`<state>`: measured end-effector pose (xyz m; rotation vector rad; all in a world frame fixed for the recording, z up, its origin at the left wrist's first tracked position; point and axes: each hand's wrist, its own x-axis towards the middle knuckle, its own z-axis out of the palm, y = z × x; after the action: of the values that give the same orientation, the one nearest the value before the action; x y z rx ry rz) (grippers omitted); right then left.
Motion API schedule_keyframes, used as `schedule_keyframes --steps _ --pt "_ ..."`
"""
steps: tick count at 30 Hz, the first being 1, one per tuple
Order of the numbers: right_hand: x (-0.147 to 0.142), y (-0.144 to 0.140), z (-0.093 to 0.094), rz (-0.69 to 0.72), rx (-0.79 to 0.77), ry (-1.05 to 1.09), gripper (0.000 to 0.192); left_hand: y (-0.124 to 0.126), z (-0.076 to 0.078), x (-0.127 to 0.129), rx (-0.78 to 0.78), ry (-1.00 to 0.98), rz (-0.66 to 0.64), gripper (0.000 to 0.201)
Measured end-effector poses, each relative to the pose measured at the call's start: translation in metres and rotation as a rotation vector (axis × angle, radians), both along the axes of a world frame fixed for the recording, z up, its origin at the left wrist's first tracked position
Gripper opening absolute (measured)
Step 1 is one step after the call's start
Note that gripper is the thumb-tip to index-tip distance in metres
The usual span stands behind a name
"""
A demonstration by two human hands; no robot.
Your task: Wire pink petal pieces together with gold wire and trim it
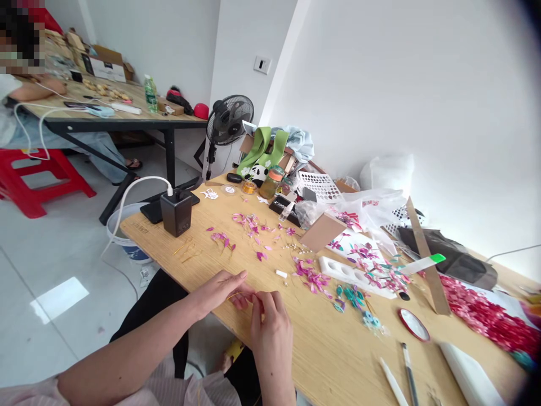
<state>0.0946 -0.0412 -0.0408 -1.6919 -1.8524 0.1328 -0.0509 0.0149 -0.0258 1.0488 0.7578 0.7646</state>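
Hands [273,324] pinching one thin gold wire [235,294].
Around, on the desk [329,349]: two pen-like tools [408,369], one red-rimmed disc [413,324], one black charger [176,214].

Left forearm [139,349]: bare, slanting in from 8 o'clock.
Left hand [224,288]: at 7 o'clock, fingers loosely curved toward 2; grip partly hidden.
Right hand [273,318]: at 6 o'clock, back upward, fingers bent, tips pinched toward 11.
Fingertips: close together.
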Motion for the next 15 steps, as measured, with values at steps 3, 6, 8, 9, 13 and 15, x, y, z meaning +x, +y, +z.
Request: schedule_keyframes --steps 3,6,8,9,13,15 --pt "-0.0002 -0.0003 -0.0006 -0.006 -0.003 0.004 0.022 0.0002 -0.0009 -0.0005 0.012 0.001 -0.013 0.062" --pt "-0.0003 -0.0011 -0.0003 -0.008 -0.002 0.009 0.022 0.0002 -0.0009 -0.001 0.01 -0.006 -0.013 0.062" --pt "-0.0004 -0.0015 0.0002 -0.006 0.003 0.011 0.022 0.0001 -0.0008 -0.0013 0.004 -0.011 -0.009 0.062" --pt "-0.0005 -0.0016 0.0005 -0.005 0.006 0.009 0.022 0.0001 -0.0007 -0.0013 0.002 -0.011 -0.006 0.062" --pt "-0.0011 -0.0016 0.0014 -0.008 0.021 0.0 0.021 0.0001 -0.0009 -0.0013 0.0 -0.009 -0.009 0.062" --pt "-0.0015 -0.0017 0.0014 -0.007 0.02 0.002 0.022 -0.0002 -0.001 -0.0011 -0.003 -0.009 -0.011 0.062"
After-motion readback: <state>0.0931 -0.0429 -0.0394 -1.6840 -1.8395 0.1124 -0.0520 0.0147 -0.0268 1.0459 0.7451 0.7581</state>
